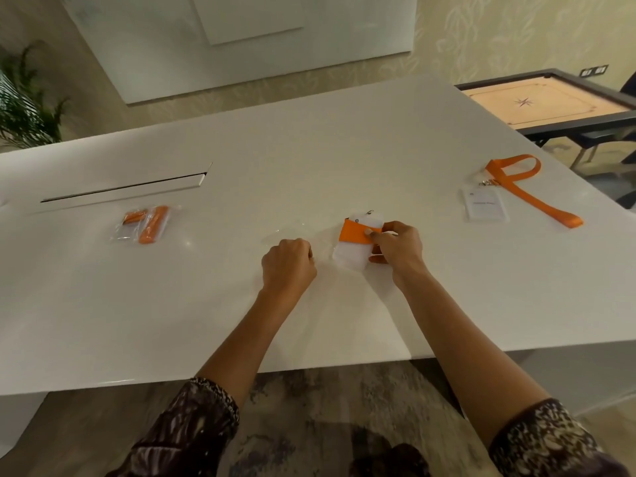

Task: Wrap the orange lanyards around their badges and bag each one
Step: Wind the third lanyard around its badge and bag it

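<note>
Room for moving on the glossy white table (309, 149) to both sides of the hands, bare gloss running back to the far edge; near edge just below the forearms. Off to the left, well apart, a filled bag (146, 223) with an orange bundle inside, near a long narrow slot (127, 189) cut in the top. Close to the right edge, a loose lanyard (530, 197), flat woven orange ribbon, partly looped, with a spare badge (483, 204) lying flat beside its clip. Right hand (399, 247) at mid-table, thumb and fingers pinched on the wrapped badge (351, 256), a frosted white card with an orange lanyard (356, 232) banded across its upper half. Left hand (289, 263) just beside it, fingers curled, pinching the edge of a clear bag (292, 234), thin film almost lost against the gloss. Beyond the table, a pale wall panel (241, 39), a leafy plant (24, 105) at left, a wooden carrom board (547, 101) at right; mottled grey rug (327, 407) underneath.
</note>
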The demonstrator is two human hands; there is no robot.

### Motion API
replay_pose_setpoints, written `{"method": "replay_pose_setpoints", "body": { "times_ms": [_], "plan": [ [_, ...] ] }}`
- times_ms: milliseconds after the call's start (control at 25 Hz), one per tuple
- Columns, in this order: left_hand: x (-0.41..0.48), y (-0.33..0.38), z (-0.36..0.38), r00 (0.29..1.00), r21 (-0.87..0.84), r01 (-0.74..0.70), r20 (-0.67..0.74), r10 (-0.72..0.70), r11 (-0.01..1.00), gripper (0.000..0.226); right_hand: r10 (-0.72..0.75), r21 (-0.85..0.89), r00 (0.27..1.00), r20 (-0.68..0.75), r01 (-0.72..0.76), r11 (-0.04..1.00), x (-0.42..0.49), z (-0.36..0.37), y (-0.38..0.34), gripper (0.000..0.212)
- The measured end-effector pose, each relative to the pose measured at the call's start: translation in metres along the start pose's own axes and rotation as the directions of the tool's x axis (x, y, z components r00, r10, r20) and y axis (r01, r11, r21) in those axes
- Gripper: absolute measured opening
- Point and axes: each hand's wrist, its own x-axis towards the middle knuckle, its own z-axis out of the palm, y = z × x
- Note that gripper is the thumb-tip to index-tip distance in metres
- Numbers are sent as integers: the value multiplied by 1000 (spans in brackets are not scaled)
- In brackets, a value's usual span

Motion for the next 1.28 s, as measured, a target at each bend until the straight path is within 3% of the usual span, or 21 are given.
{"method": "replay_pose_setpoints", "body": {
  "times_ms": [280, 880, 1040, 1280],
  "plan": [
    [8, -4, -4, 991, -201, 131, 4, -132, 971, 15, 31, 96, 999, -34, -27, 995, -9, 11, 2, 16],
    [9, -1, -6, 956, -539, 263, 35, -290, 800, 14, -56, 110, 987, -149, 73, 991, -32, 45, 1, 25],
    [7, 5, -4, 955, -572, 255, 20, -297, 779, 12, -148, 15, 976, -157, 152, 988, -38, 50, -1, 18],
    [8, 14, -7, 963, -631, 237, 56, -262, 739, 11, -167, -97, 964, -205, 150, 984, -33, 56, 7, 23]
  ]
}}
